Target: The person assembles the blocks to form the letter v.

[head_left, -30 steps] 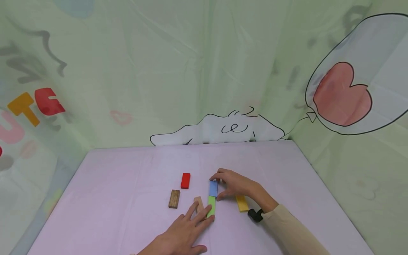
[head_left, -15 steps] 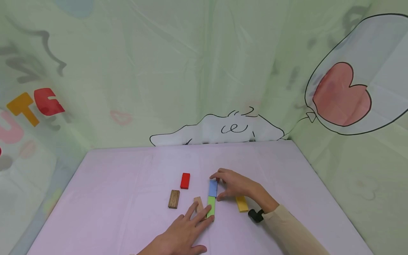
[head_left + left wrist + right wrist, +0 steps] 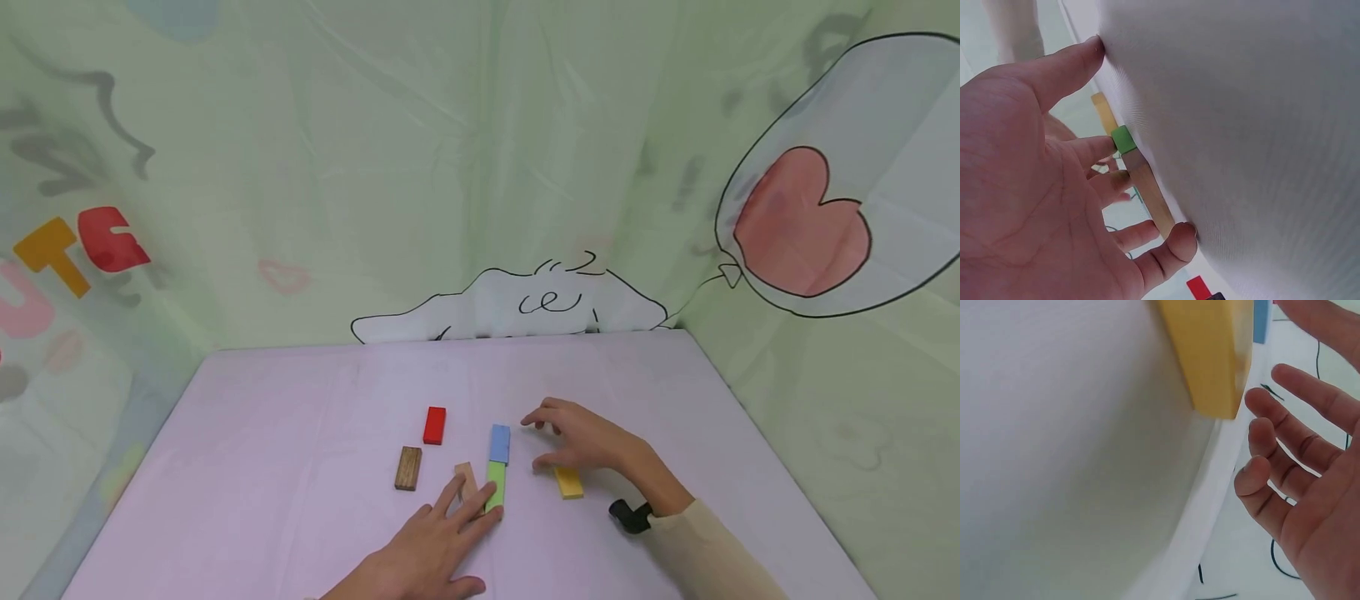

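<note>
In the head view a blue block (image 3: 499, 444) lies end to end with a green block (image 3: 496, 483) on the table. My left hand (image 3: 442, 542), fingers spread, rests its fingertips on the green block and the natural wood block (image 3: 466, 477) beside it. The left wrist view shows the fingers along the green block (image 3: 1124, 139) and the wood block (image 3: 1151, 192), the thumb apart. My right hand (image 3: 585, 433) hovers right of the blue block, fingers relaxed and holding nothing. Just below it lies a yellow block (image 3: 569, 483), seen large in the right wrist view (image 3: 1210, 356).
A red block (image 3: 434, 425) and a dark brown wood block (image 3: 408, 468) lie left of the blue one. The pale table (image 3: 247, 467) ends at a printed green cloth wall (image 3: 420, 183). A black strap with a small device (image 3: 630, 517) is on the right wrist.
My right hand has let go of the blue block and moved off to the right. The blue block stays against the green one. My left hand has kept its place.
</note>
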The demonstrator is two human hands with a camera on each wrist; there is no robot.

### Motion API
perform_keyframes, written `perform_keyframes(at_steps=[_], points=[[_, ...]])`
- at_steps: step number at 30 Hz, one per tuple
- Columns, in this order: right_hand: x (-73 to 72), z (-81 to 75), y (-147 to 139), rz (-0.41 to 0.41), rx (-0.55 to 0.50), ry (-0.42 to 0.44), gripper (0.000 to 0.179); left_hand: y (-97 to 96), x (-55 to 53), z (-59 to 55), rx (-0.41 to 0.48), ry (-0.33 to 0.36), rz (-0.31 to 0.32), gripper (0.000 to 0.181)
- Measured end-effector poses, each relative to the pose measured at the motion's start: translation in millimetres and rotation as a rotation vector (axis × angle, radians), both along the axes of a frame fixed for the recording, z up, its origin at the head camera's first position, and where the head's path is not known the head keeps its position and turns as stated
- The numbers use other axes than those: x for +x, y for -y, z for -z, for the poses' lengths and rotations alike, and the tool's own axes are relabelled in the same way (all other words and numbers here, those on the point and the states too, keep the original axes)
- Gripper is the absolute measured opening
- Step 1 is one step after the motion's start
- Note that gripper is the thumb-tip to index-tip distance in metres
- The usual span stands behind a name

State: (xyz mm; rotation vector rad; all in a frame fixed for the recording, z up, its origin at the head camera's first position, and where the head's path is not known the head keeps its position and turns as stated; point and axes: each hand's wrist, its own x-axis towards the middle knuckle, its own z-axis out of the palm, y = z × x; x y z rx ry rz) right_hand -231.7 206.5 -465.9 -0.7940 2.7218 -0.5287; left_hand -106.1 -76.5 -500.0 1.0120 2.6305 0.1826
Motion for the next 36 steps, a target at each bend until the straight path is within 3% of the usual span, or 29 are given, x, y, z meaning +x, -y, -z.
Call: perform_keyframes(at_steps=[6, 13, 24, 36], points=[[6.4, -2.5, -16, -0.043, 0.016, -0.004, 0.064, 1.1, 0.2, 0.6, 0.010, -0.011, 0.001, 0.084], [17.8, -5.9, -27, -0.033, 0.050, 0.028, 0.074, 1.1, -0.3, 1.9, 0.009, -0.009, -0.003, 0.084], [30.0, -2.9, -34, -0.025, 0.060, 0.093, 0.064, 0.0, 0.0, 0.2, -0.001, -0.010, -0.001, 0.084], [32.6, -4.4, -34, 0.017, 0.066, 0.129, 0.066, -0.6, -1.3, 2.3, -0.014, -0.013, 0.007, 0.085]])
